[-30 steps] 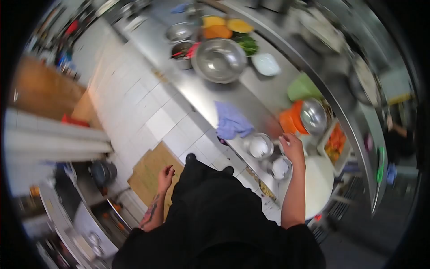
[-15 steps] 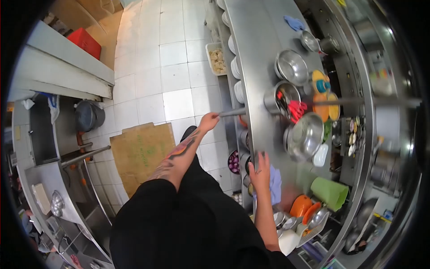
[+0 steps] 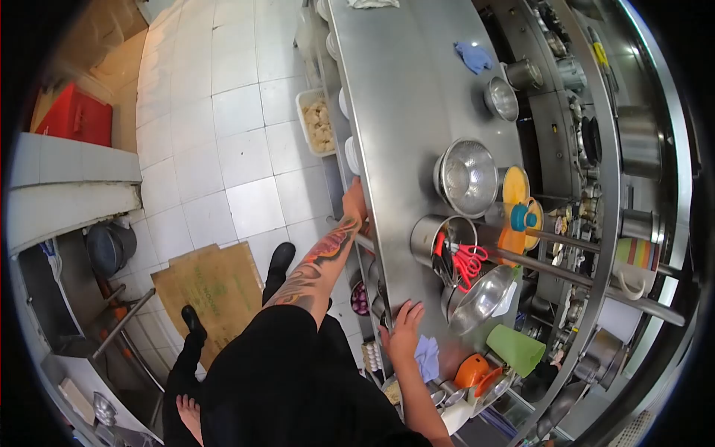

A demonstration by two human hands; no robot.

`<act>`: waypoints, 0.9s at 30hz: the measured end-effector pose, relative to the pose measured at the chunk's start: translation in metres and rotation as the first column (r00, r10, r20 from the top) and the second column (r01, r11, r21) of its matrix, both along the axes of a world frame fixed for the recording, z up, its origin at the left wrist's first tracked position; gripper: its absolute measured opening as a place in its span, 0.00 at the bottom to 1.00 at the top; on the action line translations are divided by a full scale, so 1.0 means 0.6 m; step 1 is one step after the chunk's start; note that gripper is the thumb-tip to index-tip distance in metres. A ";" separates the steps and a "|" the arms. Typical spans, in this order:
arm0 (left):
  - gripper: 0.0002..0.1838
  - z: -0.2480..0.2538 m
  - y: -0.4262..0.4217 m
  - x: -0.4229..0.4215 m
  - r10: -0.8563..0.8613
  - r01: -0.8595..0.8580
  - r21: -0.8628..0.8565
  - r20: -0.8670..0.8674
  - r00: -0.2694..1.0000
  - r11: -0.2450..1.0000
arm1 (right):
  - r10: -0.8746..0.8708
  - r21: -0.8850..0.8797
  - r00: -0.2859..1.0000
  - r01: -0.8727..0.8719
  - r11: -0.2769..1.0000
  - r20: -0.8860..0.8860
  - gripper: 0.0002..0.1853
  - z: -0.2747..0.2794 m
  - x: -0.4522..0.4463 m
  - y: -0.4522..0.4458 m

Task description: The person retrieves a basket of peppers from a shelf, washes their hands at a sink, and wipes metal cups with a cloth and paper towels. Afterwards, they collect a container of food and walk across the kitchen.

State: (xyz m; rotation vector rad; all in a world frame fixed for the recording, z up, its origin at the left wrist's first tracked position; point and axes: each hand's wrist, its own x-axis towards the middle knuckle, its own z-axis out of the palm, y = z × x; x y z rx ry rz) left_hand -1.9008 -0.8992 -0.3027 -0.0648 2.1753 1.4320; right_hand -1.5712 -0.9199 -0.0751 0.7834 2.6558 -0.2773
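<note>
My left hand (image 3: 354,200) reaches to the shelf below the steel counter (image 3: 402,82), right at a stack of white plates (image 3: 351,156). Its fingertips are hidden, so I cannot see whether they grip a plate. My right hand (image 3: 404,329) lies on the counter's near edge with fingers spread and nothing in it. Beside it is a blue cloth (image 3: 427,357). Farther across stand a steel pot (image 3: 424,240) holding red-handled scissors (image 3: 469,261), a tilted steel bowl (image 3: 480,302) and a perforated steel bowl (image 3: 468,179).
A tub of pale food pieces (image 3: 318,127) sits beside the lower shelf. Flattened cardboard (image 3: 212,298) covers part of the tiled floor. Another person's leg (image 3: 181,376) and hand (image 3: 189,413) show at lower left. A green container (image 3: 515,349) stands on the counter.
My left hand has moved forward along the shelf to the plates. My right hand still rests at the counter edge. The view has shifted, and another person's leg and hand have appeared.
</note>
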 end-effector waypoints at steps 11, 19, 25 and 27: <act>0.18 -0.007 -0.013 -0.013 -0.169 0.170 0.024 -0.059 0.984 0.985 | -0.020 -0.005 0.997 0.020 1.000 0.072 0.63 0.002 0.005 0.000; 0.12 0.097 -0.180 0.049 0.104 -0.154 -0.087 -0.418 0.902 0.984 | 0.090 0.075 0.995 -0.093 0.993 0.037 0.66 -0.031 0.032 0.006; 0.12 0.136 -0.452 0.242 0.356 -0.490 -0.193 -0.477 0.804 0.850 | 0.167 0.177 0.984 -0.176 0.968 0.067 0.58 -0.081 0.047 0.038; 0.13 0.155 -0.548 0.353 0.440 -0.579 -0.235 -0.451 0.777 0.781 | 0.232 0.197 0.969 -0.244 0.949 0.084 0.57 -0.047 0.044 0.035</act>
